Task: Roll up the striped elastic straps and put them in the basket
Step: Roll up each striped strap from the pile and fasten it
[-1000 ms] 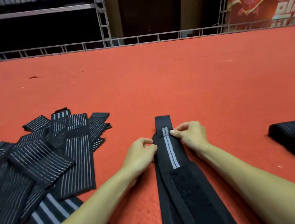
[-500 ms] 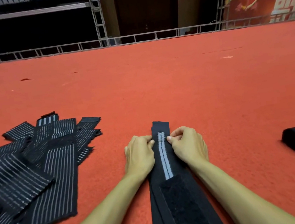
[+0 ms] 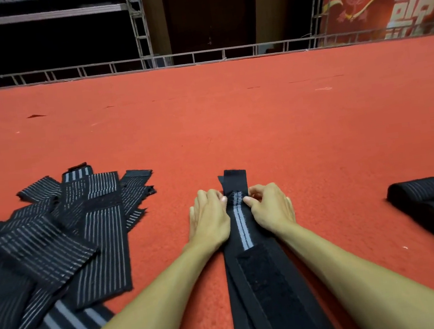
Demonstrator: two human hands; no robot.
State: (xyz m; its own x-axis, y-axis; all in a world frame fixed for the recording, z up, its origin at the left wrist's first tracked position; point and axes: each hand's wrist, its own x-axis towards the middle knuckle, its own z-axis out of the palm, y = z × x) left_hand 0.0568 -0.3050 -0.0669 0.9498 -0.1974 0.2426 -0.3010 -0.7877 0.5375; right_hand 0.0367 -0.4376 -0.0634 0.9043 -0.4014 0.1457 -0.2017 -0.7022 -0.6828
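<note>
A long black elastic strap [image 3: 241,227] with two grey centre stripes lies straight away from me on the red carpet, a dark velcro patch on its near part. My left hand [image 3: 208,217] pinches its left edge near the far end. My right hand [image 3: 269,208] pinches the right edge opposite. The far tip of the strap pokes out beyond my fingers. A heap of unrolled striped straps [image 3: 55,238] lies at the left. No basket is in view.
Dark rolled straps [image 3: 421,189] lie on the carpet at the right edge. Red carpet [image 3: 232,121] stretches ahead to a metal truss rail [image 3: 197,57]. A red banner [image 3: 393,3] hangs at the back right.
Both hands have closed in on the strap's edges near its far end, and the view has shifted a little so the heap sits further left.
</note>
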